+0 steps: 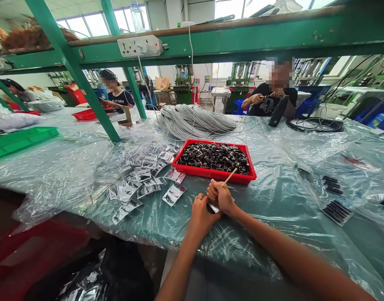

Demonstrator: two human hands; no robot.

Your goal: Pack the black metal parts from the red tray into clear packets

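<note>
My right hand (222, 197) is closed in a fist round a thin pale stick (230, 176), whose upper end slants toward the red tray. Close against it, my left hand (202, 214) is closed on a small silver piece (214, 207), mostly covered by the fingers. Both hands are just above the plastic-covered table, in front of a red tray (215, 174) heaped with small dark parts (210, 155). Left of the hands lies a flat silver piece with dark marks (174, 194), beside a spread pile of similar silver pieces (141, 175).
Behind the tray lies a grey cable coil (194, 121). A green frame (85, 92) with a power strip (140, 46) crosses above. Dark strips (336, 211) lie at right, a green tray (22, 140) at left. Across the table sit a person (273, 98) and another (116, 94).
</note>
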